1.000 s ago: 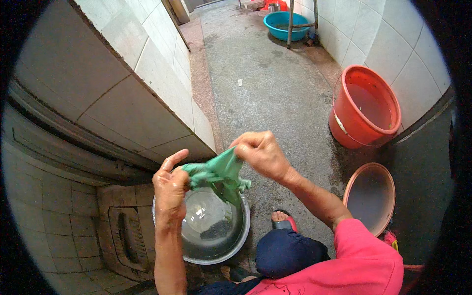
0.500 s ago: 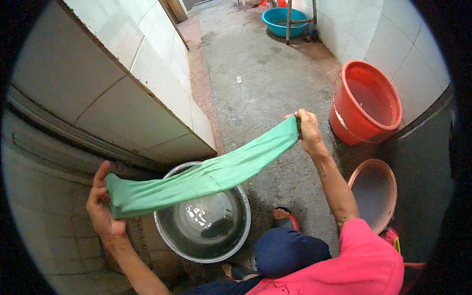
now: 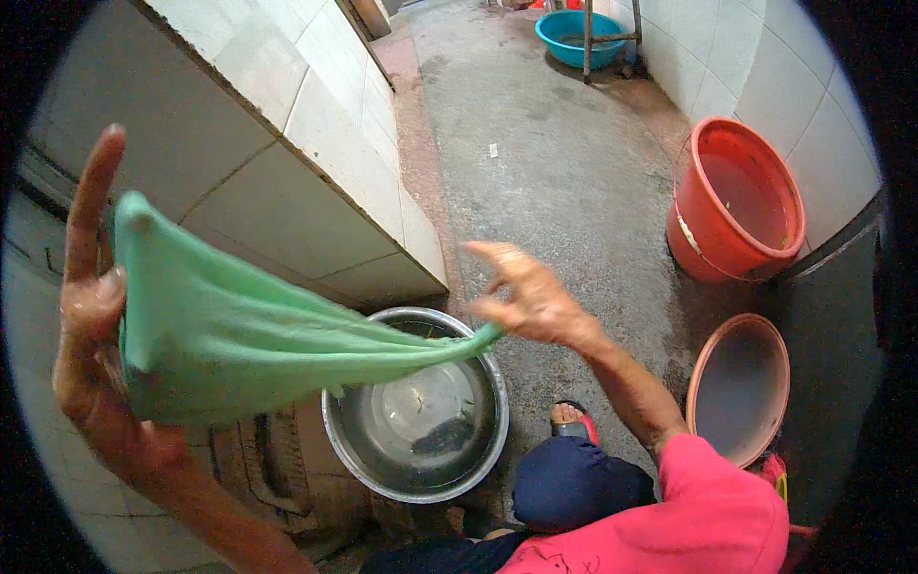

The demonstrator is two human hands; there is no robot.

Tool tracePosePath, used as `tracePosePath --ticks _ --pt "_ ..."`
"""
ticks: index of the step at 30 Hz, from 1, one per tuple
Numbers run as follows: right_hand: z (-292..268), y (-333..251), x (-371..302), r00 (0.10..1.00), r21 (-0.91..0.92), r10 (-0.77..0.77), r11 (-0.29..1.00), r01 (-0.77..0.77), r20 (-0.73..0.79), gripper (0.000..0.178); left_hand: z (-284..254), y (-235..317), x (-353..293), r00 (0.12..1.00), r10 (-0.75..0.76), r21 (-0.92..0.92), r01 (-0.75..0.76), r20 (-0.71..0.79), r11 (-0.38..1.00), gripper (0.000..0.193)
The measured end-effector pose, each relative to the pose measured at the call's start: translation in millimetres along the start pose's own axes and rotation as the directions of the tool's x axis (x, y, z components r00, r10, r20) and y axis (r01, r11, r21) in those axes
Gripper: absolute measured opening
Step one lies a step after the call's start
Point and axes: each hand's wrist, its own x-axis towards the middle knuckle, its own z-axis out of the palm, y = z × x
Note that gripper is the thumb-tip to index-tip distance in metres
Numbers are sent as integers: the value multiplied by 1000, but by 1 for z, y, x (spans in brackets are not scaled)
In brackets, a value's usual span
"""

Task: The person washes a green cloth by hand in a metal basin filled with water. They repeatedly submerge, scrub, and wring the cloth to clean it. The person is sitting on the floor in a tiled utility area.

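A wet-looking light green cloth stretches slantwise between my hands above a round metal basin. Its wide, spread end is gripped by my left hand, raised at the left; one finger points up, the thumb shows at the cloth's edge, and the other fingers are partly hidden by it. Toward the right the fabric narrows to a gathered tail, pinched by the lower fingers of my right hand, whose index finger and thumb stand apart, slightly blurred. Water and small green scraps show in the basin.
A red bucket holding cloudy water stands at the right wall. Nearer me is an orange-pink basin of greyish water. Farther off, a turquoise basin sits by a metal frame. A tiled wall corner juts in on the left.
My left hand has moved up and left, and my right hand down and left. The cloth, earlier an even strip rising to the right, now fans wide at the left and tapers downward right.
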Motion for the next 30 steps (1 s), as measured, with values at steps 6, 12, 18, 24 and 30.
tracePosePath --ticks 6,12,18,24,30 --pt "66 -71 52 929 314 -277 929 193 247 23 -22 9 -24 992 -17 -20 14 -127 1000 62" --pt "75 -114 73 744 592 -230 762 -264 628 27 -118 -128 -124 810 -510 -289 433 -290 854 51" --pt "183 -170 62 471 626 -468 734 -264 748 27 -118 -308 -262 742 -627 -521 447 -238 727 42" --pt "272 -156 31 424 508 -288 361 -782 859 27 -106 -295 -287 850 -520 -992 -123 -89 -31 49" --pt "338 -49 15 452 -60 256 913 -403 854 30 -186 -287 -368 604 -649 -873 -437 -463 216 49"
